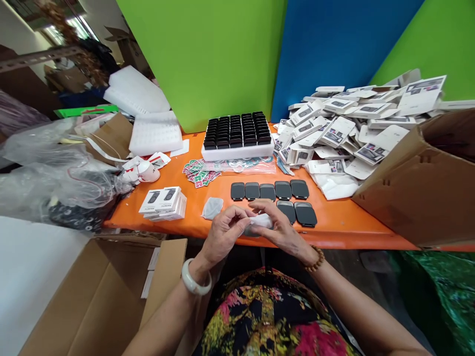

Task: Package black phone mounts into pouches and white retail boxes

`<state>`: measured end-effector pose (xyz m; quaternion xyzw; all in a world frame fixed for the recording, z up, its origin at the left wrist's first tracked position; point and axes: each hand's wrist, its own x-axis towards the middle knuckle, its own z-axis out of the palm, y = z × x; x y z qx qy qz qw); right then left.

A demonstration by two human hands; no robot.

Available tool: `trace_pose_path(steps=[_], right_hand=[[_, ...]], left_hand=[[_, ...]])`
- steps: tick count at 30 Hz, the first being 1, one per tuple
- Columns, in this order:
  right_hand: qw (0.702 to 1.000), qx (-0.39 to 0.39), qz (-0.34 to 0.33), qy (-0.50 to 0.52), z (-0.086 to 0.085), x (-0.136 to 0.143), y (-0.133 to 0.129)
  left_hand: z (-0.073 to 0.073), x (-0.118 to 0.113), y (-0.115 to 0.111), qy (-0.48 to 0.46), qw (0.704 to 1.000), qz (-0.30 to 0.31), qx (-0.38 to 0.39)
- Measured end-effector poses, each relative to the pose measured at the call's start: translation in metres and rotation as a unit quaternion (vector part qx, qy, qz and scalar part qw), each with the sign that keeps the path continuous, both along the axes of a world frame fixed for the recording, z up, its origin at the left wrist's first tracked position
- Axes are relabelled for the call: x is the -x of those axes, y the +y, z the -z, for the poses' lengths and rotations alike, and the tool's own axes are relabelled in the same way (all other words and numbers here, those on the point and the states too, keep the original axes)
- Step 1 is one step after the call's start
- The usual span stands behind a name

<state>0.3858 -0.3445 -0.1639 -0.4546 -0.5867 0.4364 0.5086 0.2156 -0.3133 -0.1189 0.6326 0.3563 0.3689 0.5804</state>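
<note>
At the table's front edge, my left hand [225,230] and my right hand [285,231] pinch a small whitish translucent plastic bag [263,220] between them. A grey shape shows under the bag; whether it is inside I cannot tell. Just beyond my right hand, several flat black square-shaped devices [267,192] lie in two rows, and the nearer row is partly hidden by that hand. Left of my left hand lies a similar piece in a frosted bag [213,208]. Farther left are stacked small white boxes [166,201] with a dark device printed on top.
A white foam tray [239,152] of upright black pieces stands at the back, with scattered red and green cards [200,174] before it. Unfolded white boxes [336,129] heap at right beside a large carton [419,183]. An open carton [107,296] stands below left.
</note>
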Motion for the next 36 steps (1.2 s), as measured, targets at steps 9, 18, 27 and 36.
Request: trace_pose_path(steps=[9,18,27,36], right_hand=[[0.967,0.142,0.099,0.187,0.018,0.012,0.016],[0.976,0.137,0.119,0.119,0.021,0.026,0.018],[0.992,-0.051,0.017,-0.117,0.025,0.021,0.011],[0.986,0.141,0.085,-0.024,0.089,0.044,0.063]], left_hand=[[0.024,0.0,-0.018,0.059,0.938,-0.29,-0.182],[0.07,-0.004,-0.028,-0.024,0.977,-0.166,0.129],[0.082,0.008,-0.011,-0.145,0.938,-0.159,0.27],[0.113,0.004,0.017,-0.163,0.909,-0.304,0.232]])
